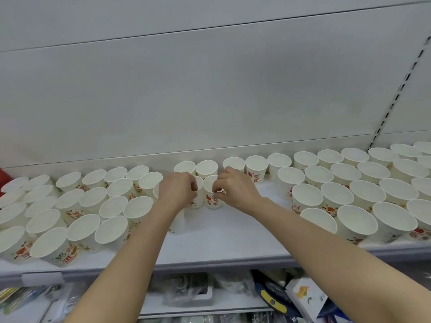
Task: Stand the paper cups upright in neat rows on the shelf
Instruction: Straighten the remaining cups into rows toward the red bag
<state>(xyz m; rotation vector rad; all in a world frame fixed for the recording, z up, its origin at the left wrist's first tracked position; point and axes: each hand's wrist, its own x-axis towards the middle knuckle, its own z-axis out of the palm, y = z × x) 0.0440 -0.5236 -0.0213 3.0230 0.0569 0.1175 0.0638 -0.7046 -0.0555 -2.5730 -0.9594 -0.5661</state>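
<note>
White paper cups with red and green print stand upright on a white shelf [224, 238]. Several fill the left side [81, 206] and several fill the right side [349, 194] in rows. In the middle gap, my left hand [177, 190] holds one cup [196, 202] by its rim. My right hand [233, 187] pinches the rim of the cup [212, 197] beside it. Both cups stand on the shelf, touching each other. Two more cups [196, 167] stand right behind them at the back wall.
The shelf's back panel [210, 101] rises behind the cups, with a slotted upright [396, 94] at the right. Below the front edge [210, 264], a lower shelf holds plastic-wrapped goods [186, 290] and a white box [307, 297]. A red thing [3, 176] shows at far left.
</note>
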